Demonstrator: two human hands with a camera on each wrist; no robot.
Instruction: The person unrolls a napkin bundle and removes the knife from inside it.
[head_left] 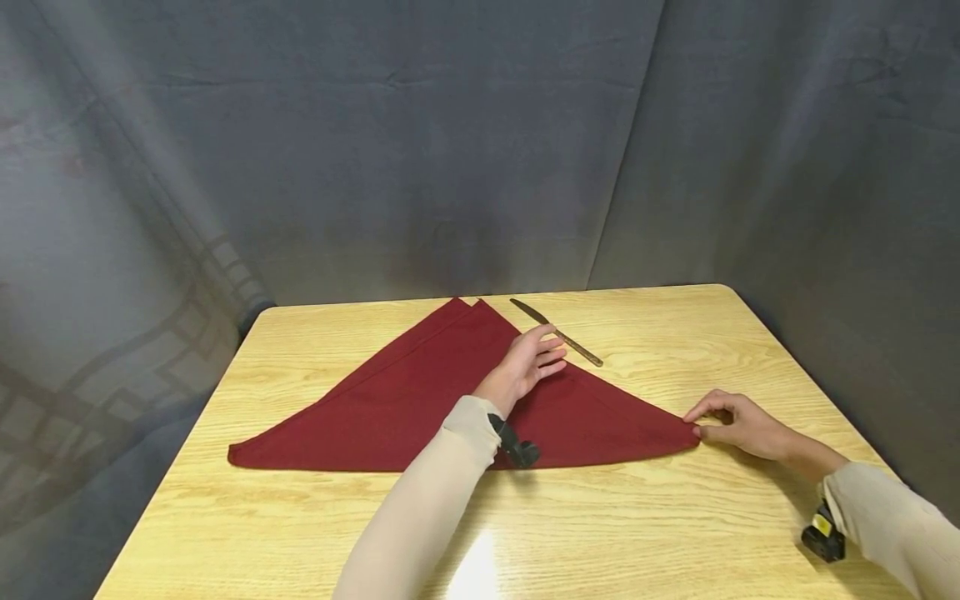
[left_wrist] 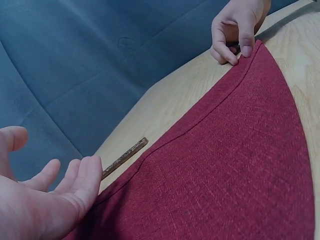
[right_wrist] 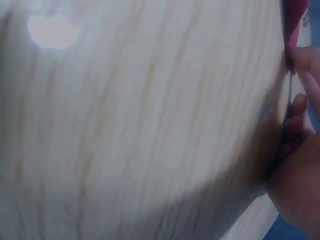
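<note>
Cloth: a dark red napkin (head_left: 420, 400) lies flat on the table (head_left: 675, 517), folded into a wide triangle. Its apex points to 12 o'clock near the far edge, and its long base runs from 9 to 3 o'clock across the middle of the table.

Right hand: the right hand (head_left: 738, 423) sits at the 3 o'clock tip of the napkin and pinches that corner between thumb and forefinger. The left wrist view shows the fingertips (left_wrist: 246, 50) curled down on the hem.

Left hand: the left hand (head_left: 528, 362) is open with its fingers straight and relaxed. It hovers over or rests lightly on the upper right slope of the napkin, toward 1 o'clock; whether it touches cannot be told.

Knife: a slim table knife (head_left: 557, 332) lies on the bare wood just beyond the left hand at 1 o'clock, beside the napkin's edge and apart from it.

Feel: by the coarse weave seen close up, the napkin is probably light, soft and limp. It should drape and crease readily, and it is not fragile. Its two layers may slide on each other, and the whole may slip on the smooth wood if dragged.

Hold: the corners and hemmed edges look the best places to pinch. A flat palm on the middle would likely steady it while a corner is lifted.

Right wrist view: blurred, mostly table, with a sliver of red at the fingers.
</note>
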